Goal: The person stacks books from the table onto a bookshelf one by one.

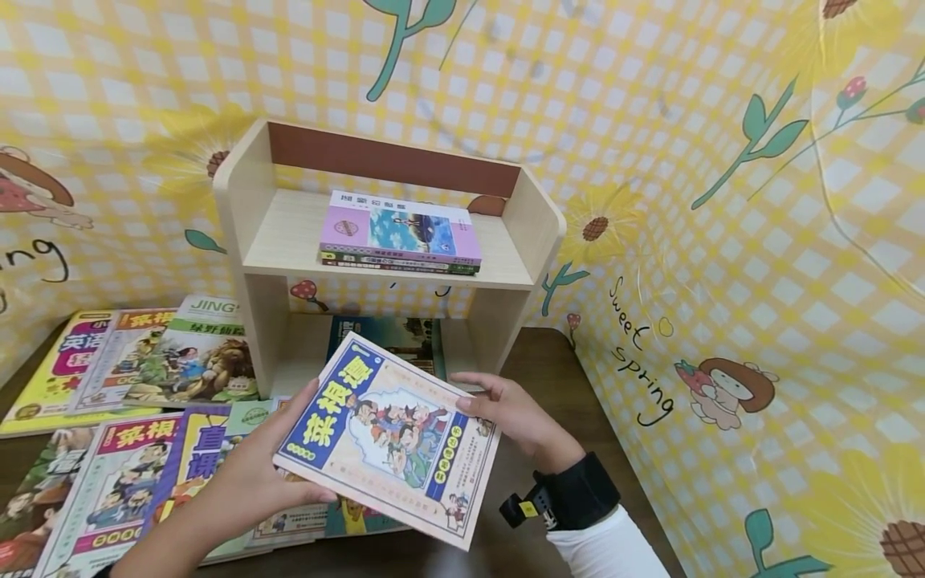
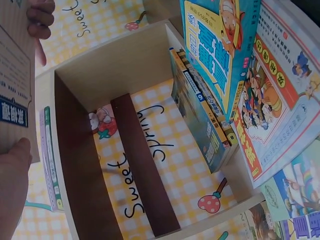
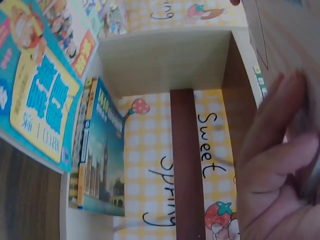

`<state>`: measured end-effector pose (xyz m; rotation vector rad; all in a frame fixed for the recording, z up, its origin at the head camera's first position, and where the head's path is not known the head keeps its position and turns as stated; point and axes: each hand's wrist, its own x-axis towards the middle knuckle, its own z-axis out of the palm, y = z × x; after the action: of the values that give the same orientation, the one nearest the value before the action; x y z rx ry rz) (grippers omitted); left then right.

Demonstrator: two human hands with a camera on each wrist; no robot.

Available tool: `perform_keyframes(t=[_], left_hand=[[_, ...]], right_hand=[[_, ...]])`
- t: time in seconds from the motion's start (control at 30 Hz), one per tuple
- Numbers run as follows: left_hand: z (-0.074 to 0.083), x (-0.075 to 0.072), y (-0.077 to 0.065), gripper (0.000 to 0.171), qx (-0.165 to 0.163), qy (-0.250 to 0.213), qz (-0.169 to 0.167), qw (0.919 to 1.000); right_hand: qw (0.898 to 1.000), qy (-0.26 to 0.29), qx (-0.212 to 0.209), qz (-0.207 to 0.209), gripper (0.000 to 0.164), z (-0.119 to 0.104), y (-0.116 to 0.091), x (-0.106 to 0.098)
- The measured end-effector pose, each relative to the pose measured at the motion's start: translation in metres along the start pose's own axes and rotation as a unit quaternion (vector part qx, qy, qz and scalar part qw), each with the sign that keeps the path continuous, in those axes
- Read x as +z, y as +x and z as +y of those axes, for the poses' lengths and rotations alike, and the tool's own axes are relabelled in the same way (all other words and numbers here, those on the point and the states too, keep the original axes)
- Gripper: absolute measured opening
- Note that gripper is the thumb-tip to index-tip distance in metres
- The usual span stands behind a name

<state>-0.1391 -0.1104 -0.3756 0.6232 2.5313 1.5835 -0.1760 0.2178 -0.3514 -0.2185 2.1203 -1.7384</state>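
A paperback book with a cream and blue cover is held tilted in front of the small wooden bookshelf. My left hand grips its left edge, thumb at the lower side. On the upper right edge, my right hand pinches the book between thumb and fingers. Several books lie in a flat pile on the upper shelf, a pink-bordered one on top. In the lower compartment lies a short pile whose top book has a dark teal cover with a clock tower.
Rows of overlapping books cover the desk to the left. A blue book lies before the lower compartment. Dark wooden desk surface shows on the right. Yellow checked cloth covers the walls behind and beside the shelf.
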Motion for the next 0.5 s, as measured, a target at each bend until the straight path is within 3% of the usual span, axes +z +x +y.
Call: perform_keyframes(t=[0.13,0.33,0.5], left_hand=[[0.000,0.001,-0.001,0.126,-0.014,-0.015,0.013,0.9997],[-0.002,0.004,0.000,0.124,-0.024,-0.040,0.040,0.9981],[-0.005,0.007,0.000,0.121,-0.024,-0.064,0.069,0.9953]], right_hand=[[0.995,0.067,-0.018,0.065,0.054,0.000,0.001,0.006],[0.974,0.146,-0.035,0.168,0.065,0.001,0.003,0.021],[0.961,0.181,-0.054,0.200,0.072,0.001,0.000,0.035]])
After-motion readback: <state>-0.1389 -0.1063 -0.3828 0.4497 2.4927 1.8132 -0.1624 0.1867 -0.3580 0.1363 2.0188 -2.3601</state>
